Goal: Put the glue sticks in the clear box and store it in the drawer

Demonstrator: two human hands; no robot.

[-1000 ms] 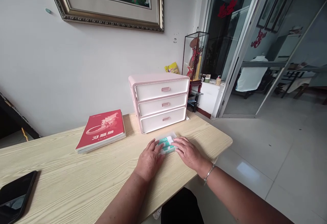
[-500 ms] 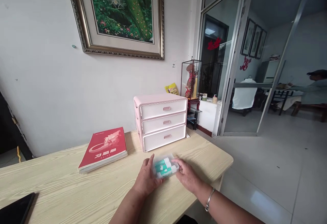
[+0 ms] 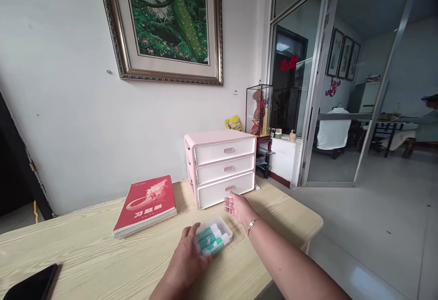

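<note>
A clear plastic box holding several green-and-white sticks lies on the light wood table, near its front edge. My left hand grips the box's left side. My right hand is open and empty, with its fingertips just below the pull of the bottom drawer. That drawer is the lowest of three in a pale pink and white drawer unit, and it looks shut.
A red book lies left of the drawer unit, and a black phone sits at the table's front left corner. Behind the unit stand a glass display case and a yellow packet. A seated person shows beyond the glass door.
My right hand has let go of the box and moved up to the bottom drawer. The box now sits slightly nearer me, still in my left hand. The view has tilted upward.
</note>
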